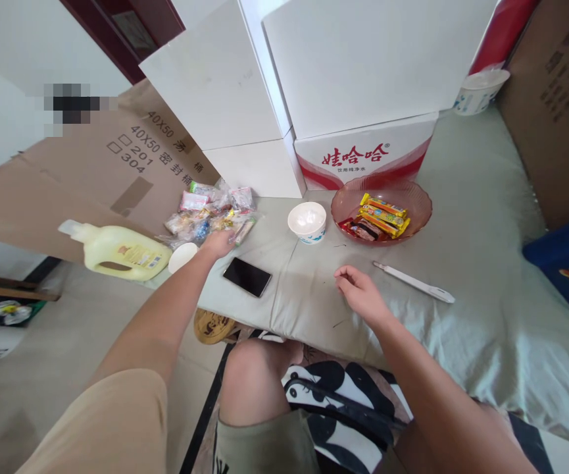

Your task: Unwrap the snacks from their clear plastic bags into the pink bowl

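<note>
L hand's at wrapped snacks, can't tell grip; R hand's apart, loosely curled, empty; bowl prob corrals bars.

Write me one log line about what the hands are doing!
left hand: at wrapped snacks | right hand: curled, near white stick | reddish bowl: holds yellow packets

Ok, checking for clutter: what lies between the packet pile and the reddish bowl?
In the head view, a paper cup stands between the packet pile and bowl.
</note>
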The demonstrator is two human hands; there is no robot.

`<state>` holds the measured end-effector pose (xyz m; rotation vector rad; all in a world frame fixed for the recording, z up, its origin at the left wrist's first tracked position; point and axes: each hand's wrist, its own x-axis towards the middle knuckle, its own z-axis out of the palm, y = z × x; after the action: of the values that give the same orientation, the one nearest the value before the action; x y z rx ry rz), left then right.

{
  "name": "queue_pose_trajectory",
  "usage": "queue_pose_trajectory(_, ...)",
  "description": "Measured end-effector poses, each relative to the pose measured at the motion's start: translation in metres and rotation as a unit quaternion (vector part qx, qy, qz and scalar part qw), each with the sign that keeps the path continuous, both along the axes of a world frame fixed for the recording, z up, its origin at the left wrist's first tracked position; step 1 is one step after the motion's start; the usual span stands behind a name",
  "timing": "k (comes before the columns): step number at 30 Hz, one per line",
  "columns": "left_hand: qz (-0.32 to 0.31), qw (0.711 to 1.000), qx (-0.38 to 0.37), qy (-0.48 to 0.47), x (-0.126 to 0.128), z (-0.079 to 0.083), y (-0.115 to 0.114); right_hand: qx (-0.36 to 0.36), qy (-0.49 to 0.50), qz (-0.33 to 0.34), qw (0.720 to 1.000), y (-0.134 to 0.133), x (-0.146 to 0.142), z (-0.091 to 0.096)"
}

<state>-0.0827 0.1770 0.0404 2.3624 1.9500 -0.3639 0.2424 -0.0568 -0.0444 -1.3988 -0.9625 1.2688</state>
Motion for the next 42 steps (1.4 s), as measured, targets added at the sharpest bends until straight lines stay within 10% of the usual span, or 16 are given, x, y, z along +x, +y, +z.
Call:
queue_pose_trajectory(9,-0.086,0.982,-0.058,-0.157,0.069,-0.006,-0.036,0.027,-0.020,0.007,0.999,0.006,-0.001,0.001)
queue_pose_trajectory(14,-0.140,0.878,-0.275,-0.367,0.133,-0.024,-0.086,0.096,-0.090,0.012,0.991,0.008,0.005,-0.002)
queue_pose_trajectory(19,-0.181,0.827,-0.289,-0.448,0.171,-0.022,-0.122,0.177,-0.101,0.098,0.974,0.003,0.010,0.001)
queue_pose_trajectory(25,-0.142,0.827,-0.180,-0.514,0.164,-0.014,-0.122,0.167,-0.144,0.087,0.971,0.003,0.011,0.001)
queue_pose_trajectory(29,0.018,0.865,0.045,-0.500,0.137,-0.034,-0.128,0.163,-0.210,0.103,0.958,0.005,0.009,-0.003)
queue_pose_trajectory(32,0.091,0.880,0.032,-0.465,0.126,-0.058,-0.138,0.180,-0.213,0.099,0.955,0.004,0.007,-0.002)
queue_pose_trajectory(36,0.029,0.811,-0.110,-0.574,0.141,-0.085,-0.147,0.144,-0.213,0.089,0.962,-0.001,0.006,0.000)
queue_pose_trajectory(42,0.034,0.723,-0.100,-0.683,0.177,-0.098,-0.156,0.124,-0.212,0.052,0.968,-0.010,0.010,-0.006)
